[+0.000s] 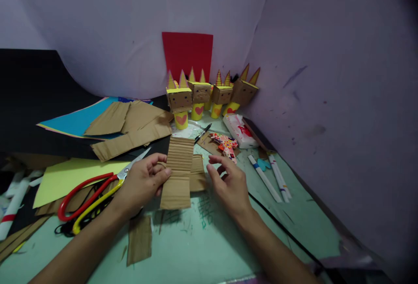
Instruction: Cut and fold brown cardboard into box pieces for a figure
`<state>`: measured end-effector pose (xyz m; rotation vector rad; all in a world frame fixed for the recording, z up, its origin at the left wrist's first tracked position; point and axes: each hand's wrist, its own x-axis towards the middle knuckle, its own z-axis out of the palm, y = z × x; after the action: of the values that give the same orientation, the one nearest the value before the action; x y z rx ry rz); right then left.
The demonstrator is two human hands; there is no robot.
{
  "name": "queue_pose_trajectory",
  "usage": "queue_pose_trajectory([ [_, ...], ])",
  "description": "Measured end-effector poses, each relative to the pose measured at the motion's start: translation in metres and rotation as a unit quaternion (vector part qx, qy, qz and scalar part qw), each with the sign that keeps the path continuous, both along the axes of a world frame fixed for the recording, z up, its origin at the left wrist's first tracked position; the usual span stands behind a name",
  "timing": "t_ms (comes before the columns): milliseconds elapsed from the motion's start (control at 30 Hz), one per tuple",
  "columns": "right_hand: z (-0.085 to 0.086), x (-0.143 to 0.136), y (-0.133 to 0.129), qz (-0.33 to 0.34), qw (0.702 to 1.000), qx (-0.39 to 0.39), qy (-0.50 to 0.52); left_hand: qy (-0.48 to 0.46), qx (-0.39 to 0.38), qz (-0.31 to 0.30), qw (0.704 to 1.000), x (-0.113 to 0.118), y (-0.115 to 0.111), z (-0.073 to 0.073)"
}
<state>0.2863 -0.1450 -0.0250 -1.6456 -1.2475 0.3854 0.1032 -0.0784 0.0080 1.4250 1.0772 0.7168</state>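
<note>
"Where does the cardboard strip [178, 190] lie from your fingers?"

"Between my hands, with the left nearer: my left fingers [163, 174] are clamped on its left long side, thumb on top. My right fingers [219, 160] are a little apart, curled and holding nothing, just off its right side."

"And its long axis?"

"It runs from the near edge of the desk [196, 253] towards the far side, with a slight lean to the right at the far end. The ridges cross it. I can't tell whether its near end touches the surface."

"What's under it?"

"The desk is pale green and marked with pen. A smaller cardboard piece [198, 179] shows from behind the strip, on its right."

"How much room have you?"

"On my left it's tight: the scissors [124, 173] lie right beside that hand. Towards the right edge, white markers [265, 179] lie beyond my right hand. Box-headed figures [179, 99] stand at the far side, before a pale wall [130, 35]. Between my forearms, towards the near edge, the surface is mostly bare."
</note>
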Motion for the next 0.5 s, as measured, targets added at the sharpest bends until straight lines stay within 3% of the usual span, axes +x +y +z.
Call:
queue_pose_trajectory([
  [67, 0.004, -0.002, -0.001, 0.072, 0.986, -0.028, 0.148, -0.019, -0.004, -0.042, 0.999, 0.001, -0.002, -0.003],
  [133, 0.007, -0.006, -0.002, 0.163, 0.941, -0.079, 0.284, -0.039, -0.01, -0.065, 0.997, 0.003, -0.004, -0.005],
  [200, 0.009, -0.01, -0.003, 0.216, 0.904, -0.111, 0.353, -0.054, -0.023, -0.072, 0.996, 0.006, -0.008, -0.005],
  [367, 0.008, -0.014, -0.002, 0.196, 0.899, -0.112, 0.376, -0.035, -0.066, -0.098, 0.992, 0.014, -0.015, -0.01],
  [500, 0.005, -0.015, 0.0, 0.187, 0.9, -0.107, 0.379, -0.039, -0.094, -0.079, 0.992, 0.015, -0.015, -0.019],
])
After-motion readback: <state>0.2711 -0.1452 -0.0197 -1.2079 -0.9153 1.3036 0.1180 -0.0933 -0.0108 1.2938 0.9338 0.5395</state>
